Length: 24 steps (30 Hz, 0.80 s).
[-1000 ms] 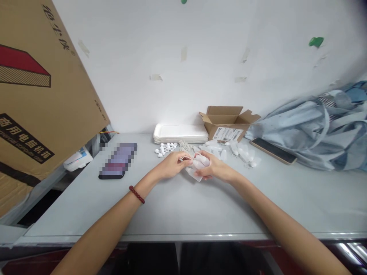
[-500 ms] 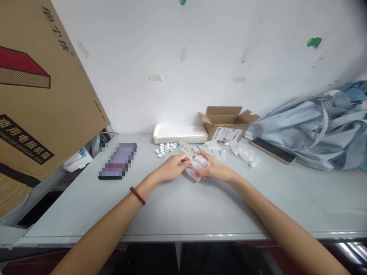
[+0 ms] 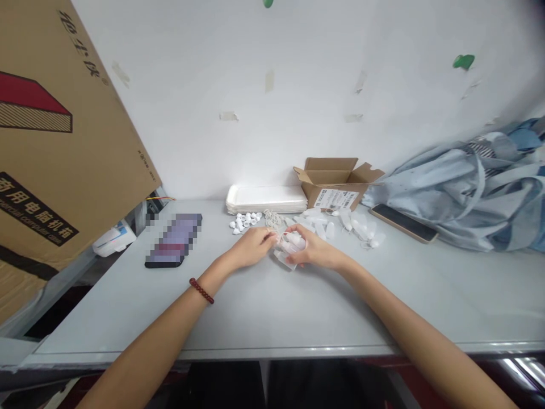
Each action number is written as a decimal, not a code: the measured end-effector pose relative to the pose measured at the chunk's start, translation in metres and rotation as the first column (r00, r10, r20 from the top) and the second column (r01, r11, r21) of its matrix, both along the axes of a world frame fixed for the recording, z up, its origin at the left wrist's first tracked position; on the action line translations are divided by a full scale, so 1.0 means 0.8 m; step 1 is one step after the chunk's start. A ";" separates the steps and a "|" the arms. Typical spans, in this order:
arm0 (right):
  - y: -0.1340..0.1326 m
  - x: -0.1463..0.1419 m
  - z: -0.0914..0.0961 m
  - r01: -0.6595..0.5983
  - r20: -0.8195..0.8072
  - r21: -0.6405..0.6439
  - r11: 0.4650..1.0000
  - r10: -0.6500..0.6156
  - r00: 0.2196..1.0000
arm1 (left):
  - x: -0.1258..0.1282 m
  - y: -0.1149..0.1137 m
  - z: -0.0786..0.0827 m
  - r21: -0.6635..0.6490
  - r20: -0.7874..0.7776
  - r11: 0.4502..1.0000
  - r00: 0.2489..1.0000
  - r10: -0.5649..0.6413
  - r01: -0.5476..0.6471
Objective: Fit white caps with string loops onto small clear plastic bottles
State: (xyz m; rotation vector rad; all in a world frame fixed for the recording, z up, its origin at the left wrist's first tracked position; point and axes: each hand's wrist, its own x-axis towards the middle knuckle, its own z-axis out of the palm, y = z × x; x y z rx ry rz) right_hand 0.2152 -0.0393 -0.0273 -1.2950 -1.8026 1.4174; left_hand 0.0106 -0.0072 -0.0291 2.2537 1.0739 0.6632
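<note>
**Two-Hand Grip on Clear Plastic Bag**

The clear plastic bag [image 3: 288, 257] is held between both hands, over the tabletop [image 3: 374, 301]. The left hand [image 3: 251, 248] pinches it, its fingers [image 3: 269, 238] together on the bag. The right hand [image 3: 315, 251] cradles it, its fingers [image 3: 296, 229] curled around and clamped on the bag. Keep the work central: open room lies toward the front edge [image 3: 213, 353] and to either side. White plastic caps [image 3: 244, 222] lie just beyond the left hand.

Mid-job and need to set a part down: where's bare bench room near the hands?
Bare tabletop lies along the near side of the left hand and right hand, and between the pixelated phone and the white caps. Crowded behind the hands: white plastic tubes by the cardboard box.
</note>
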 end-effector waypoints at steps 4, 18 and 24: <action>0.001 0.001 0.003 0.029 0.039 0.044 0.999 -0.031 0.999 | -0.022 0.020 0.002 0.170 0.030 0.955 0.970 0.242 -0.244; 0.010 0.003 -0.002 0.194 -0.026 0.144 0.970 -0.193 0.981 | -0.018 0.000 0.034 -0.036 0.109 0.991 0.985 0.136 -0.133; 0.008 0.010 0.007 0.239 -0.011 0.207 0.949 -0.242 0.970 | 0.012 -0.110 0.040 -0.580 0.220 0.641 0.854 -0.471 0.503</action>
